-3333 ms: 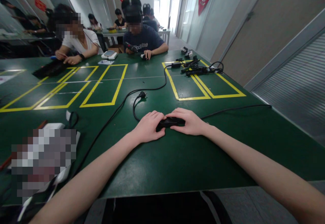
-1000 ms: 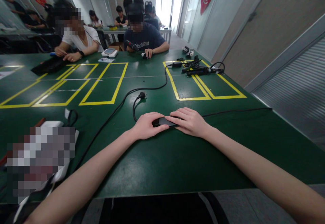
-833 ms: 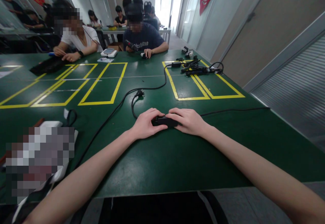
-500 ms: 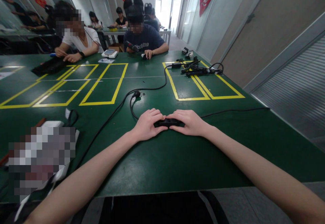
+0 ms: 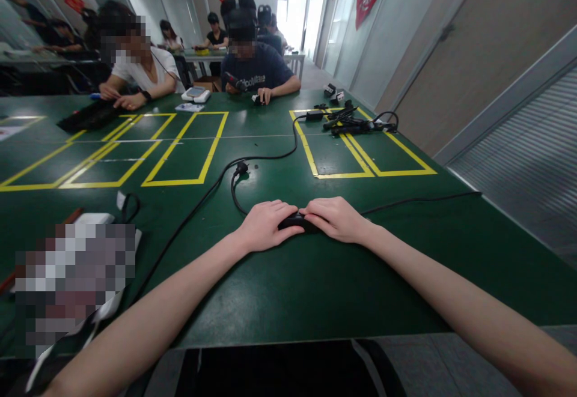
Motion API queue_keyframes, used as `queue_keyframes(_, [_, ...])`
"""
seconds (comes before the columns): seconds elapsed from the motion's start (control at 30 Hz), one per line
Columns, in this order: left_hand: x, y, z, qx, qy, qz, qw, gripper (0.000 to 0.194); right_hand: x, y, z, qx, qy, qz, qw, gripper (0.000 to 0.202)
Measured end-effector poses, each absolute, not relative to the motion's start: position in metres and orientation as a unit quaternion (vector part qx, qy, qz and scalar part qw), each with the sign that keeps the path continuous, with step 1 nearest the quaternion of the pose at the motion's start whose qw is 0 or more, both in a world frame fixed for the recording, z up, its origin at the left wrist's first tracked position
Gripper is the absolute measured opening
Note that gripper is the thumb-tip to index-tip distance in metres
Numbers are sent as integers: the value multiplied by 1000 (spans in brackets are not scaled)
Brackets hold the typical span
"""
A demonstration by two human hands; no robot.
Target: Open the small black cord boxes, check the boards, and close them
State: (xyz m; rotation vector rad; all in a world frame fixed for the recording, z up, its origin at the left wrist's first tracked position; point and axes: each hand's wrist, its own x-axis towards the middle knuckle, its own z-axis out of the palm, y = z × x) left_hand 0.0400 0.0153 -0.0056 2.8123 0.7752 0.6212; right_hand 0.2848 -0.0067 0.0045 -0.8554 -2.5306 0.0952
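Observation:
Between my hands a black power adapter [image 5: 293, 221] lies on the green table [image 5: 311, 289]. My left hand [image 5: 265, 226] grips its left end, with fingers over the top and thumb along the near side. My right hand [image 5: 337, 219] is closed on the right end and hides most of it. A short black cord with a plug [image 5: 242, 169] curves away past my left hand. On the right, a thin black cable [image 5: 419, 199] runs from behind my right hand towards the table's right edge.
A second black cable runs diagonally to another adapter [image 5: 314, 116] near a heap of black cords [image 5: 347, 122]. Yellow tape [image 5: 184, 182] marks rectangles. A pixelated item [image 5: 76, 277] lies at left. Two people sit across the table, one handling a dark bag [image 5: 88, 118].
My right hand's fingers have shifted over the adapter, and its thumb has moved up from the near edge. My left hand has moved slightly right and down.

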Motion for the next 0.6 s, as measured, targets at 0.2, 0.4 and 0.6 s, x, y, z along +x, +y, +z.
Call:
queue_keyframes(0.2, [40,14,-2,930,281,217,101,38,287,-9,4,-291,-932,10,217,50])
queue_keyframes(0.4, [39,14,-3,920,282,250,106,37,288,-7,2,-274,-938,-28,209,41])
queue_keyframes(0.6, [35,17,-5,893,253,371,30,40,319,6,3,-401,-870,-4,286,45])
